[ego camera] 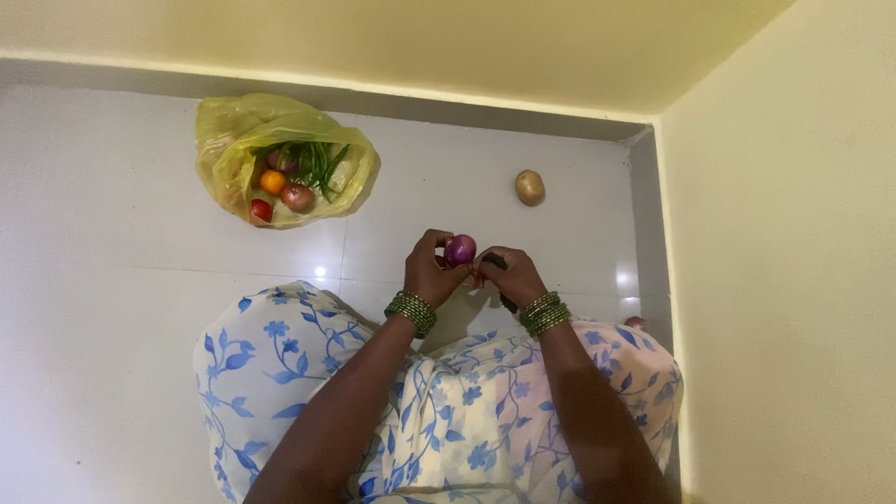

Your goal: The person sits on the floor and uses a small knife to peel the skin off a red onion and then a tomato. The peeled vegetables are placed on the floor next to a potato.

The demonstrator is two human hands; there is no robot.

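Observation:
A small purple onion (459, 248) is held above the white tiled floor, between both hands. My left hand (428, 271) grips it from the left with fingers curled around it. My right hand (510, 274) touches its right side and also holds a dark object, seemingly a knife, whose dark end shows below the hand (507, 302). Green bangles circle both wrists. My knees, under white cloth with blue flowers, spread out below the hands.
An open yellow plastic bag (224, 140) at the back left holds tomatoes, an onion, an orange fruit and green chillies. A lone potato (529, 188) lies near the back wall. Cream walls meet in a corner at the right.

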